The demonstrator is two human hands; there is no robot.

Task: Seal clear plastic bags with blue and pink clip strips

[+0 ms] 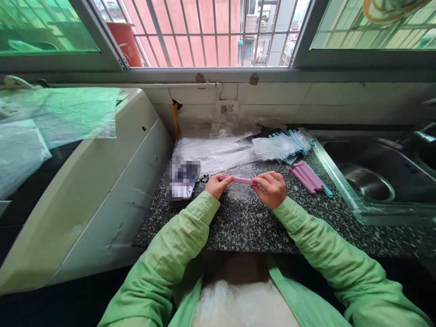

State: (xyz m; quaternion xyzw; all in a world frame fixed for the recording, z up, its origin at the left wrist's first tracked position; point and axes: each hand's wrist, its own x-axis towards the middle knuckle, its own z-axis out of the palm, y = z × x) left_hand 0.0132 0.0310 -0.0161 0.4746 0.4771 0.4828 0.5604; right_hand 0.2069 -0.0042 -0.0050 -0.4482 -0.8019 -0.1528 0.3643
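Note:
A pink plastic bag clip (242,180) is held level above the speckled granite counter (245,227). My left hand (217,185) pinches its left end and my right hand (272,188) grips its right end. A clear plastic bag (238,193) seems to hang under the clip, hard to make out against the stone. Both arms wear light green sleeves. A small pile of pink clips (305,176) with a blue one (327,191) lies just right of my right hand.
Clear plastic bags (214,152) and a bag with blue clips (281,145) lie at the counter's back. A blurred packet (182,179) sits left of my hands. A steel sink (368,179) is at right, a white appliance (102,190) at left, a barred window (204,32) ahead.

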